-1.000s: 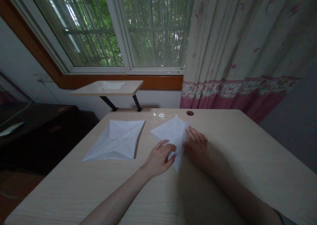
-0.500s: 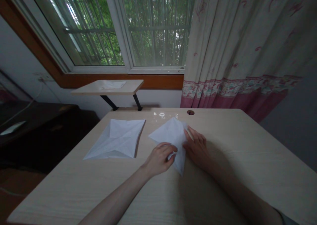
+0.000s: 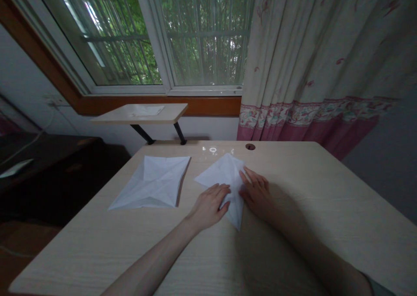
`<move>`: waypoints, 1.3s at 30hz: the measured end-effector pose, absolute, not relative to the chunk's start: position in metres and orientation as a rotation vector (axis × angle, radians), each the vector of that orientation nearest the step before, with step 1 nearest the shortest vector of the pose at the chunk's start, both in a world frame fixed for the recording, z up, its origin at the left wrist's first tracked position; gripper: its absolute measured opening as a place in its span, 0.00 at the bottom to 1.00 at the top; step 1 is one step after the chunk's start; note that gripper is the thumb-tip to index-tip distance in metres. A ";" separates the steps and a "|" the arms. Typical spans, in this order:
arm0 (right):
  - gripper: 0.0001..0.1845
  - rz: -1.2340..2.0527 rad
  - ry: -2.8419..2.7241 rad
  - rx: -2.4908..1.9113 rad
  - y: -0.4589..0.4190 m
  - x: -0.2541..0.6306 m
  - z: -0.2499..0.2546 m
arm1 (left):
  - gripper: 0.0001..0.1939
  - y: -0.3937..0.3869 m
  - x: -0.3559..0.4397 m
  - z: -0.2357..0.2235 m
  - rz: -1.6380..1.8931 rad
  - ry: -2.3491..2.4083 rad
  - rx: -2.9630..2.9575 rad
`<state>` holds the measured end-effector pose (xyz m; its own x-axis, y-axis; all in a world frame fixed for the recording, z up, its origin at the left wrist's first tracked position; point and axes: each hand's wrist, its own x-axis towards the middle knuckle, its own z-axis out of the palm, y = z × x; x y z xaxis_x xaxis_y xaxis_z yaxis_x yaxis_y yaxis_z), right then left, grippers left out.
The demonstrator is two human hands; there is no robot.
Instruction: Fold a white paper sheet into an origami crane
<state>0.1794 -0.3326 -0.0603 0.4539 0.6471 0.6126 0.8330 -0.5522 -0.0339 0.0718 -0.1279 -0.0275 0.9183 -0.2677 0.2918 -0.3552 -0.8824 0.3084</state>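
A folded sheet of white paper lies on the desk in front of me, one corner pointing toward me. My left hand rests flat over its lower left part, fingers stretched out and thumb apart, hiding some of it. At the right edge of the same paper, my right hand touches down with its fingertips; the fingers are spread and the thumb sits by the edge. Left of my hands is a second piece of white paper, creased and lying with its corners spread, touched by neither hand.
A light wooden desk carries both papers. At its far left stands a small raised shelf on black legs, with a thin white sheet on it. A round cable hole lies near the back edge. Beyond are a window and a curtain.
The paper under my hands has turned slightly, its near corner shifting right. My left fingers were bent on the paper and now lie flatter. My right hand has slid slightly left.
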 end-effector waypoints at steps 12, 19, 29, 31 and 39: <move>0.30 -0.736 -1.232 -2.395 -0.335 0.185 -0.071 | 0.19 -0.125 0.072 -0.029 0.294 -0.535 2.827; 0.31 -0.720 -1.172 -2.376 -0.333 0.188 -0.076 | 0.21 -0.128 0.072 -0.027 0.293 -0.592 2.877; 0.31 -0.695 -1.185 -2.335 -0.333 0.187 -0.073 | 0.21 -0.129 0.068 -0.021 0.298 -0.598 2.898; 0.31 -0.687 -1.195 -2.323 -0.333 0.186 -0.073 | 0.22 -0.129 0.068 -0.022 0.300 -0.600 2.894; 0.27 -0.628 -1.193 -2.348 -0.335 0.187 -0.067 | 0.20 -0.128 0.070 -0.022 0.284 -0.592 2.877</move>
